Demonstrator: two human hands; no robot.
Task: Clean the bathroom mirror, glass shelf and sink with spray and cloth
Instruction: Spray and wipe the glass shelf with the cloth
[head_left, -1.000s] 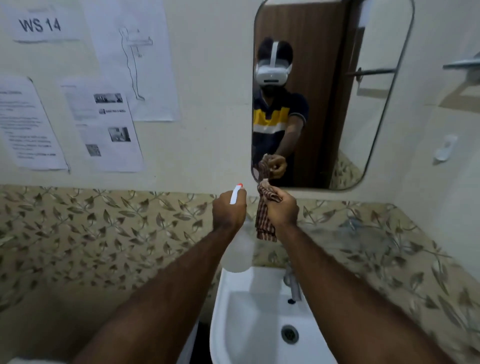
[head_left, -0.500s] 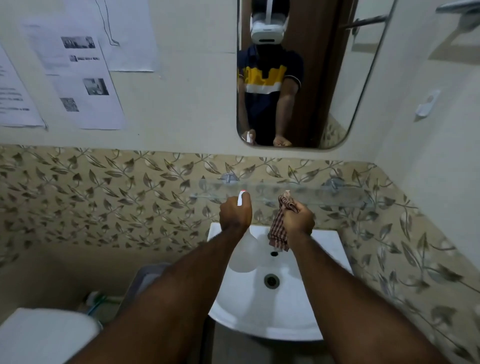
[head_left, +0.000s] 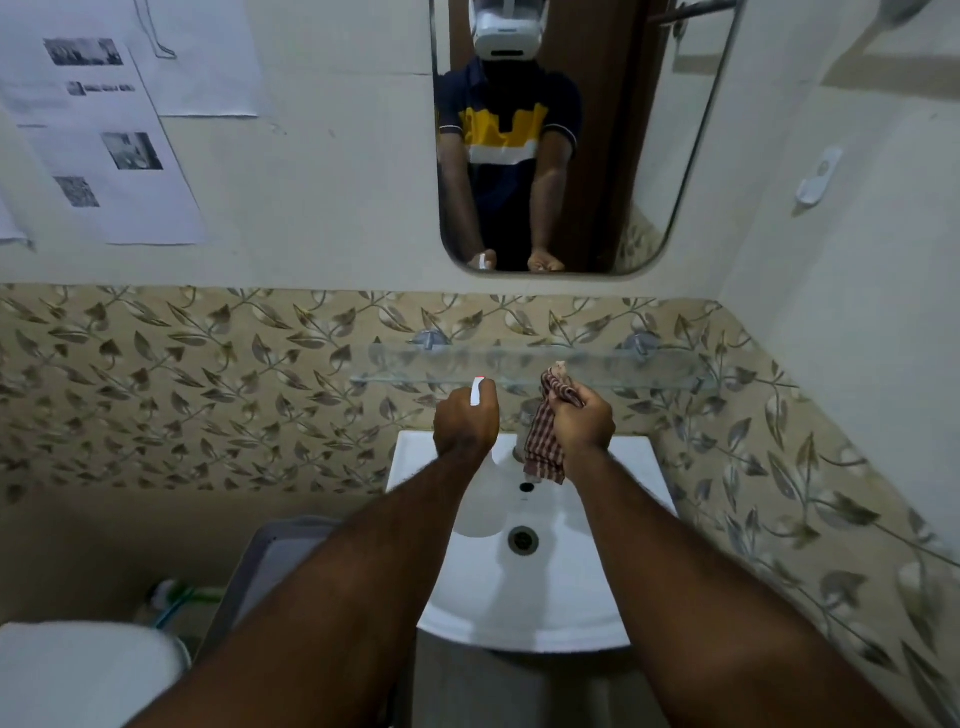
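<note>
My left hand (head_left: 465, 423) grips a clear spray bottle (head_left: 480, 506) with a white and red nozzle, which points at the glass shelf (head_left: 649, 370). My right hand (head_left: 584, 423) clutches a bunched red checked cloth (head_left: 545, 444) just below the shelf's front edge. Both hands hover over the white sink (head_left: 524, 592), whose tap is mostly hidden behind the cloth. The rounded mirror (head_left: 649, 156) hangs on the wall above and reflects a person's torso and both hands.
Printed papers (head_left: 104, 140) are taped to the wall at left. A white hook (head_left: 815, 179) sits on the right wall. A white toilet lid (head_left: 78, 675), a grey bin (head_left: 270, 556) and a brush (head_left: 171, 595) stand at lower left. Leaf-patterned tiles (head_left: 208, 389) run behind the shelf.
My view has tilted downward from the mirror to the shelf and sink. Both hands have come down from mirror height to shelf level, still holding the bottle and cloth.
</note>
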